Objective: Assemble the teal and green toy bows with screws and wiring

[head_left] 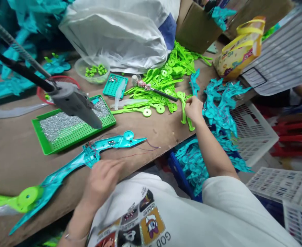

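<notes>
Hands of one person are at a brown desk (17,157), and I place everything from the green tray (70,138) of small metal screws (60,121).

The left hand (101,180) lies on the desk in front of the tray, nearer to the person. Its fingers (114,165) are bent and close together; they grip nothing, and I cannot tell if they touch the teal blade shell (99,149). This long shell lies flat just in front of the tray, with thin wires (145,148) coming out near its round end. A green disc (27,197) sits at the shell's far left end.

The right hand (193,109) is well to the right of the tray. Its fingers pinch a long green piece (183,113), which rests on the desk at the edge of a heap of green parts (163,77). A heap of teal parts (223,103) lies further right of that hand.

A grey powered screwdriver (76,104) hangs over the tray. Behind the tray stand a red basket (63,79), a clear bowl (92,70) with green bits, and a small teal tray (114,85).
</notes>
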`<act>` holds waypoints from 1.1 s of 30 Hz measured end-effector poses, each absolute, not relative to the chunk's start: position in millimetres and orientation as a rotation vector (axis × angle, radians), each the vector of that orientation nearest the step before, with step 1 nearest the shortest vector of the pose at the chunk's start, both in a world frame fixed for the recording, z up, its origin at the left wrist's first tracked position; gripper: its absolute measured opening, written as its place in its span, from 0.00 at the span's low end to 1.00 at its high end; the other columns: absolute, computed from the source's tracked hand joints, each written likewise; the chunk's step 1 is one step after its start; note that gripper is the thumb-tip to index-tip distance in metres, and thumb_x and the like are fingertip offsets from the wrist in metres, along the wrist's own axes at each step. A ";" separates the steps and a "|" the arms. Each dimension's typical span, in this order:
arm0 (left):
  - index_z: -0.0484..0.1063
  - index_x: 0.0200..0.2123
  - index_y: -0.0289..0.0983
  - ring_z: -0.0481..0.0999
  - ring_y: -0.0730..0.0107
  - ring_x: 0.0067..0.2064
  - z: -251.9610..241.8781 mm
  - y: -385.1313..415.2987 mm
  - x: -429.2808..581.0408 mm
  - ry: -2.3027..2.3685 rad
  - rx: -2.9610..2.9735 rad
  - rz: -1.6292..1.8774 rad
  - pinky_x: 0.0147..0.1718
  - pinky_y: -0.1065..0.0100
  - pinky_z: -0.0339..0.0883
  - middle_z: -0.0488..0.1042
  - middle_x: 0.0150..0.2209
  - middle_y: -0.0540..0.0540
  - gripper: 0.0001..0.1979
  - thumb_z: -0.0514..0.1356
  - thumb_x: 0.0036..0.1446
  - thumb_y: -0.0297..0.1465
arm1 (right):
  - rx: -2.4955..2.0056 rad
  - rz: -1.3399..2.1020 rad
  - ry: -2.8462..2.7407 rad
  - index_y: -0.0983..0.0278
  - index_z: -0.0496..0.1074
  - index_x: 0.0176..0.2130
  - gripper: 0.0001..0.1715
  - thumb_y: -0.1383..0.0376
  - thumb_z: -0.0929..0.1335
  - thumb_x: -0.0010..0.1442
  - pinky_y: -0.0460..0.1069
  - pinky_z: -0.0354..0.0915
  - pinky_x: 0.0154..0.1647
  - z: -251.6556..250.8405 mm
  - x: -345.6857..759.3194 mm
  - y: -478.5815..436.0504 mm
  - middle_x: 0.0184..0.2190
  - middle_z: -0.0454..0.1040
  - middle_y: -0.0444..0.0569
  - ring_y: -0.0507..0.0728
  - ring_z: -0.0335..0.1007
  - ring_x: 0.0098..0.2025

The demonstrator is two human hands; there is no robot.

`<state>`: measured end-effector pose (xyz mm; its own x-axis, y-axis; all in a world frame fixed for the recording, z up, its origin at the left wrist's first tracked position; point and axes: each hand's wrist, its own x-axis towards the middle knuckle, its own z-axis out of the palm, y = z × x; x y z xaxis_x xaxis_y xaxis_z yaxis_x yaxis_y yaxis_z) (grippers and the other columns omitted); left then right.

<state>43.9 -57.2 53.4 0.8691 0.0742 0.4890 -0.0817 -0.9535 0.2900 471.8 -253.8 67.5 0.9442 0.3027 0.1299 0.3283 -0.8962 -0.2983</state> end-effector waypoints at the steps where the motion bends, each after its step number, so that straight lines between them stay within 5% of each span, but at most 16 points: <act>1: 0.72 0.50 0.35 0.78 0.61 0.46 50.9 -70.2 62.9 -0.124 2.750 0.688 0.46 0.59 0.71 0.81 0.44 0.42 0.12 0.59 0.64 0.21 | -2.810 -0.093 -0.435 0.65 0.73 0.41 0.11 0.69 0.63 0.58 0.61 0.66 0.55 66.1 474.8 -257.0 0.42 0.78 0.60 0.66 0.73 0.48; 5: 0.71 0.57 0.32 0.75 0.59 0.48 39.4 -102.5 117.0 -0.295 2.937 0.539 0.47 0.58 0.67 0.79 0.50 0.38 0.18 0.54 0.66 0.21 | -2.949 0.067 -0.343 0.68 0.70 0.47 0.16 0.68 0.67 0.57 0.62 0.67 0.54 57.5 466.8 -254.1 0.46 0.77 0.66 0.70 0.73 0.50; 9: 0.70 0.60 0.31 0.74 0.60 0.43 33.2 -110.2 136.9 -0.249 3.080 0.307 0.47 0.57 0.66 0.78 0.43 0.40 0.21 0.52 0.65 0.19 | -2.945 0.001 -0.308 0.72 0.64 0.53 0.26 0.67 0.67 0.55 0.64 0.66 0.56 48.1 459.7 -251.5 0.49 0.75 0.72 0.72 0.73 0.52; 12: 0.72 0.55 0.30 0.73 0.60 0.41 34.4 -109.5 138.3 -0.278 3.094 0.346 0.48 0.56 0.66 0.76 0.39 0.42 0.18 0.52 0.65 0.19 | -2.744 -0.104 -0.258 0.69 0.62 0.52 0.27 0.63 0.68 0.54 0.65 0.65 0.57 44.7 464.1 -257.0 0.42 0.76 0.64 0.70 0.73 0.50; 15: 0.75 0.51 0.31 0.72 0.61 0.39 39.1 -105.8 129.9 -0.319 3.028 0.533 0.50 0.55 0.65 0.75 0.36 0.43 0.16 0.52 0.65 0.19 | -2.310 -0.061 -0.125 0.63 0.62 0.48 0.23 0.61 0.67 0.53 0.58 0.71 0.45 47.9 464.5 -264.4 0.31 0.71 0.47 0.60 0.73 0.36; 19: 0.77 0.48 0.35 0.70 0.63 0.36 45.2 -92.5 103.6 -0.214 2.898 0.681 0.50 0.55 0.64 0.74 0.31 0.46 0.14 0.54 0.64 0.21 | -1.645 0.438 -0.124 0.59 0.64 0.40 0.14 0.58 0.65 0.52 0.45 0.54 0.20 66.0 437.3 -272.9 0.25 0.58 0.38 0.49 0.50 0.20; 24: 0.78 0.40 0.37 0.70 0.61 0.34 44.3 -67.7 63.9 -0.260 2.901 0.587 0.48 0.51 0.64 0.73 0.29 0.46 0.10 0.57 0.60 0.23 | -1.246 0.795 -0.221 0.58 0.70 0.44 0.14 0.57 0.66 0.58 0.45 0.39 0.13 84.6 375.0 -262.7 0.20 0.52 0.33 0.47 0.30 0.16; 33: 0.78 0.40 0.37 0.71 0.62 0.34 43.7 -55.4 28.8 -0.125 2.884 0.486 0.49 0.49 0.65 0.74 0.30 0.46 0.11 0.56 0.58 0.24 | -1.153 1.361 -0.374 0.65 0.70 0.41 0.12 0.63 0.67 0.55 0.42 0.46 0.09 55.8 319.3 -214.7 0.15 0.61 0.34 0.45 0.42 0.11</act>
<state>28.8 -55.4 43.7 0.9418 -0.0477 0.3327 -0.1185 -0.9735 0.1958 319.3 -214.7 55.8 0.2504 0.8855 -0.3914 -0.5609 -0.1968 -0.8041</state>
